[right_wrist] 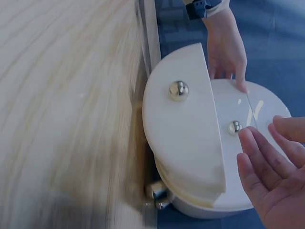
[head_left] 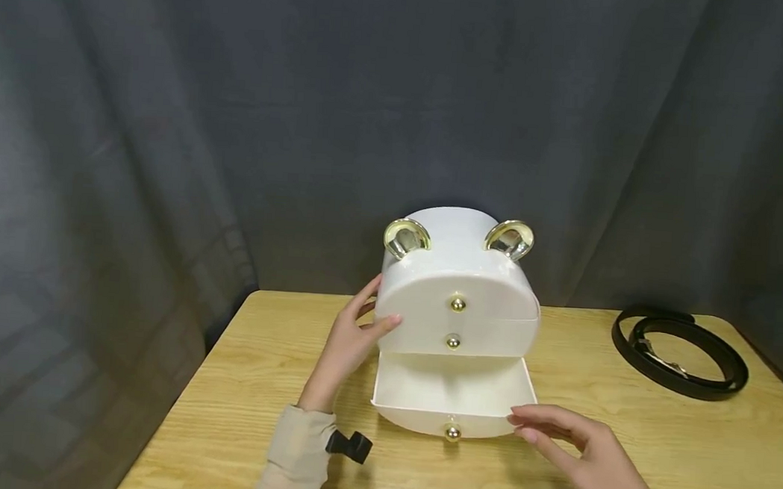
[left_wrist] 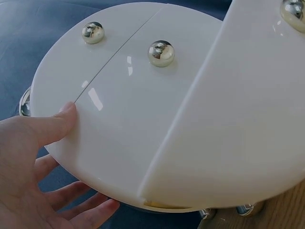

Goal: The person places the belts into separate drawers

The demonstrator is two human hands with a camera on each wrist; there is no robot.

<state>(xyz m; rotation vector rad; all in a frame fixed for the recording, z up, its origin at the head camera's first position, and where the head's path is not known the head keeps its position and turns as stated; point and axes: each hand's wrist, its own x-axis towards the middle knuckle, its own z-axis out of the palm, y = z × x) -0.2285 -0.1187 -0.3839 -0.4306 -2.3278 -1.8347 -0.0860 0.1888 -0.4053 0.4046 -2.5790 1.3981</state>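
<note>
A white round-fronted drawer box (head_left: 455, 241) with gold ears and gold ball knobs stands on the table. Its bottom drawer (head_left: 414, 421) is pulled out, and the inside shows bare white. The upper two drawers are closed. My left hand (head_left: 348, 337) holds the box's left side, thumb on the front face near the seam between the upper drawers, other fingers along the curved side. By the right front corner of the pulled-out drawer is my right hand (head_left: 578, 439), fingers loosely bent and thumb apart, with nothing between them. Gold feet (right_wrist: 156, 190) show under the box.
A coiled black belt (head_left: 706, 389) with a metal buckle lies at the table's right rear. Dark grey curtain (head_left: 440, 113) hangs behind and to the left of the wooden table (head_left: 255, 386). A black wrist device (head_left: 350, 445) sits on the left sleeve.
</note>
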